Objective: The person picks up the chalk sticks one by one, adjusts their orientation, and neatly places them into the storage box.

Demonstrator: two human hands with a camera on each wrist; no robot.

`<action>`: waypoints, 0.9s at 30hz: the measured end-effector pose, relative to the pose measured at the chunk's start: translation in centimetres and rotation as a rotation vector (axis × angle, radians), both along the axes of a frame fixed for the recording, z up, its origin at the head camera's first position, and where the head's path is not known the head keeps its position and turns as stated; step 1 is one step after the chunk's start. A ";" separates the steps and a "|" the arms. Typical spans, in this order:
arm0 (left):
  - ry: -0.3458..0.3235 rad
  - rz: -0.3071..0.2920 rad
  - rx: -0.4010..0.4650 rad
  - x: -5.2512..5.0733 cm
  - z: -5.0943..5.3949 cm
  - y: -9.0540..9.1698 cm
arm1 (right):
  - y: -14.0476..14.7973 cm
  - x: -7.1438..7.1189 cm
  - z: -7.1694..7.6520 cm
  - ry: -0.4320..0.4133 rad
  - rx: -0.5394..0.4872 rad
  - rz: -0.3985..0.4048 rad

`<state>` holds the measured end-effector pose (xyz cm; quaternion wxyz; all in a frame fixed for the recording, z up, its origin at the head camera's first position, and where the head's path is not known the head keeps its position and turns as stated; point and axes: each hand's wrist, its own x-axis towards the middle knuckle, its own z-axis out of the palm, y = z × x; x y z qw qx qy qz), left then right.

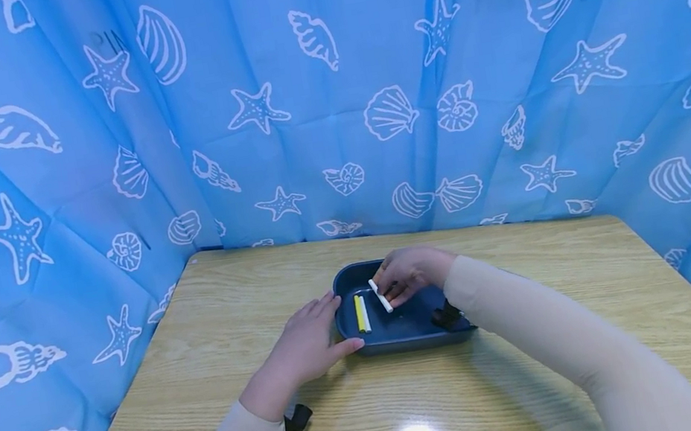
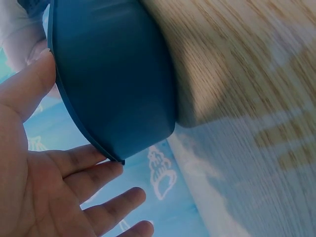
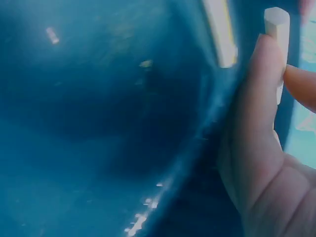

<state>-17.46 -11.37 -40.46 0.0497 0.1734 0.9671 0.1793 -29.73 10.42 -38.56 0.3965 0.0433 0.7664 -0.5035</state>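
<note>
A dark blue rectangular basin point(image 1: 406, 344) with rounded corners stands on the wooden table. My right hand point(image 1: 410, 271) is over it, pinching a white chalk stick point(image 1: 382, 296) between thumb and fingers; the right wrist view shows the same stick point(image 3: 277, 29) upright at the fingertips. Inside the basin's left part, a yellow chalk stick point(image 1: 359, 313) and a white one point(image 1: 365, 314) lie side by side. My left hand point(image 1: 306, 342) rests on the basin's left end, its thumb and spread fingers touching the rim point(image 2: 74, 116) without curling round it.
The wooden table point(image 1: 236, 293) extends around the basin on all sides. Behind it and along both sides hangs a blue curtain point(image 1: 333, 134) printed with white shells and starfish. Dark bands point(image 1: 298, 423) sit at the wrists. Light glares off the table's near part.
</note>
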 end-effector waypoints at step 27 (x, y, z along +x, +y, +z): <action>0.006 -0.005 0.006 -0.1 -0.2 0.0 | -1.5 0.0 -2.2 -0.053 0.064 -0.029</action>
